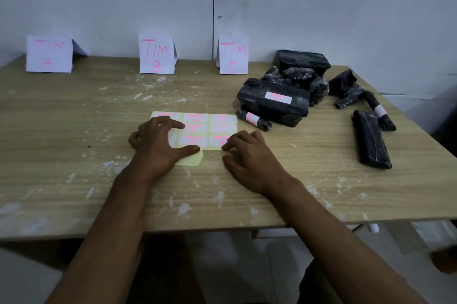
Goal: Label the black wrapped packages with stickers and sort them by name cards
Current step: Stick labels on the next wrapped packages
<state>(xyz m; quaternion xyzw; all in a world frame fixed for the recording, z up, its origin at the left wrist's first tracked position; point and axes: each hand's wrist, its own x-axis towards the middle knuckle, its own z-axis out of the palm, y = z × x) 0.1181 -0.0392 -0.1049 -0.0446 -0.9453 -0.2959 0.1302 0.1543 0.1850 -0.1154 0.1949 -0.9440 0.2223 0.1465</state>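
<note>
A yellow sticker sheet (210,128) with white, pink-lettered stickers lies flat mid-table. My left hand (158,145) rests spread on its left part, fingers straight, thumb on the lower edge. My right hand (247,152) touches the sheet's lower right corner with its fingertips and grips nothing. Black wrapped packages (296,73) are piled at the right. A large box package (274,103), a small roll (254,121) and a thin roll (379,111) carry white stickers. A long flat package (371,140) lies alone. Three folded cards stand at the back: TIM A (49,54), TIM B (157,55), TIM C (233,56).
The wooden table (74,130) is flecked with white paint marks. Its front edge runs close to my forearms and its right edge slants away past the packages. A grey wall stands directly behind the cards.
</note>
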